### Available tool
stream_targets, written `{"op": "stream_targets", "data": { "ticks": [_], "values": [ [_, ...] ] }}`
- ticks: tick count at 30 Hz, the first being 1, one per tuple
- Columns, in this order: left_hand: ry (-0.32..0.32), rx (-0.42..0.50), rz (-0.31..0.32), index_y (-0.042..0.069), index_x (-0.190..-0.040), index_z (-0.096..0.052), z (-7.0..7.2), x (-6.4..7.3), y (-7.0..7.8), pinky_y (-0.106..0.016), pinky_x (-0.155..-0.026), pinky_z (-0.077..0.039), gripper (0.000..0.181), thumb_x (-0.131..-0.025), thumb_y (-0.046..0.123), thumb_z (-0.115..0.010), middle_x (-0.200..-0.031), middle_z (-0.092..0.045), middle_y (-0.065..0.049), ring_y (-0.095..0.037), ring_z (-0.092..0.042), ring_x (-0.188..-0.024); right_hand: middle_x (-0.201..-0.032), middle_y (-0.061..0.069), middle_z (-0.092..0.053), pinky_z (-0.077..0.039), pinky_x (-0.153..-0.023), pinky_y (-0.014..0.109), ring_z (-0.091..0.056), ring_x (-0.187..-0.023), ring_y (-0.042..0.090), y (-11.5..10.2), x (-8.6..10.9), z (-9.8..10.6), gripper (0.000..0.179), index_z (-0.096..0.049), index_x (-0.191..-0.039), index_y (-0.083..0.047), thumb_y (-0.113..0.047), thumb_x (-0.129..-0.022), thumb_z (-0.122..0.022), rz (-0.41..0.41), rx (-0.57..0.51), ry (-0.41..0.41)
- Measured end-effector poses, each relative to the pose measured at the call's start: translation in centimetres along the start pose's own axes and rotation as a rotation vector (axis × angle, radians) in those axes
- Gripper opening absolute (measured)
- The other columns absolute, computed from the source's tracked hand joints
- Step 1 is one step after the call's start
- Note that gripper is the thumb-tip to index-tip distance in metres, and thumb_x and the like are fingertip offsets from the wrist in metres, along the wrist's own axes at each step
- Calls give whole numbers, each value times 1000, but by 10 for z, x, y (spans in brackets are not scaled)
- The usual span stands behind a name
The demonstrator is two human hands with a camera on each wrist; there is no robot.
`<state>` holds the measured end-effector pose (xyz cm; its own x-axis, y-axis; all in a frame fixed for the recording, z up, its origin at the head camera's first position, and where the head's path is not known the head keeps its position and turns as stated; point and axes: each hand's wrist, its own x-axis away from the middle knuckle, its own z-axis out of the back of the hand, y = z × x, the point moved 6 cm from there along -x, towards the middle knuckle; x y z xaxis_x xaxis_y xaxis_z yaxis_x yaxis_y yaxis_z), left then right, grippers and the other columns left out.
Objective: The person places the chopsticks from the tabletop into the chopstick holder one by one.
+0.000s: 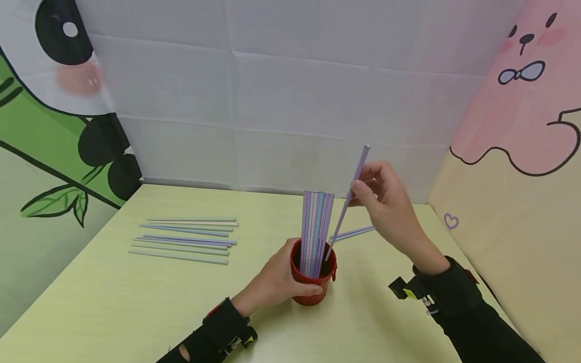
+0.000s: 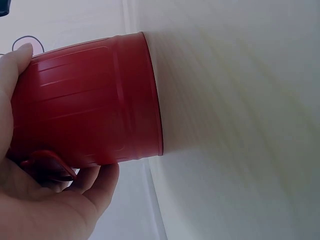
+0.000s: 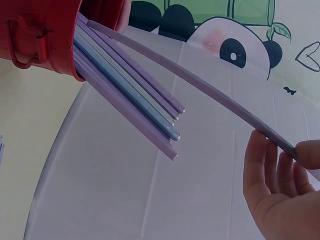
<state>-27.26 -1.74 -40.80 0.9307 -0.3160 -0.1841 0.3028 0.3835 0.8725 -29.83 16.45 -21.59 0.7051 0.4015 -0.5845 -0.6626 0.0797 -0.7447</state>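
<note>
A small red bucket [image 1: 310,299] stands upright on the table, holding a bundle of purple, pink and blue straws [image 1: 314,227]. My left hand [image 1: 279,277] grips the bucket from its left side, thumb across the front. In the left wrist view the red wall [image 2: 85,95] fills the palm, with fingers wrapped about it near a side handle [image 2: 50,165]. My right hand [image 1: 388,209] pinches one purple straw [image 1: 343,210] between thumb and fingers. The straw slants, its lower end inside the bucket's mouth at the right, as the right wrist view also shows.
On the left of the yellowish table [image 1: 113,312] several pale green, blue and purple straws [image 1: 186,241] lie roughly parallel. Blue-purple straws [image 1: 354,234] lie behind the bucket, under the right hand. A pale cloth wall [image 1: 290,126] rises at the back, with printed side panels [image 1: 513,212].
</note>
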Motion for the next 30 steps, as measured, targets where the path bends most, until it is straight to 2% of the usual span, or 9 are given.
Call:
{"op": "stream_targets", "data": {
  "ticks": [7, 16, 26, 30],
  "values": [
    [1, -19, 6, 27, -140, -29, 0, 0, 4, -29, -83, -50, 96, -65, 47, -86, -125, -49, 15, -7, -50, -109, -100, 24, -49, -56, -73, 42, -60, -84, 39, -10, 3, -9, 18, -41, -113, 7, 7, -96, -48, -39, 9, -21],
    [0, -8, 10, 27, -140, -28, -1, 0, 9, -29, -84, -50, 96, -65, 47, -86, -125, -49, 14, -6, -51, -108, -102, 21, -50, -56, -73, 42, -60, -86, 34, 3, 6, -13, 18, -41, -113, 5, 5, -96, -49, -96, 7, -56],
    [-3, 8, 11, 27, -140, -28, 0, 2, 11, -29, -84, -50, 97, -65, 48, -85, -126, -48, 15, -7, -51, -109, -105, 25, -48, -55, -75, 44, -59, -88, 37, 5, 9, -18, 20, -39, -115, 7, 6, -97, -48, -144, 14, -84],
    [-3, 7, 6, 28, -140, -28, 1, 2, 12, -29, -84, -50, 97, -65, 47, -85, -126, -48, 15, -7, -50, -109, -106, 23, -48, -55, -75, 42, -60, -89, 34, 5, 8, -19, 20, -40, -115, 6, 5, -97, -48, -154, 16, -76]
  ]
}}
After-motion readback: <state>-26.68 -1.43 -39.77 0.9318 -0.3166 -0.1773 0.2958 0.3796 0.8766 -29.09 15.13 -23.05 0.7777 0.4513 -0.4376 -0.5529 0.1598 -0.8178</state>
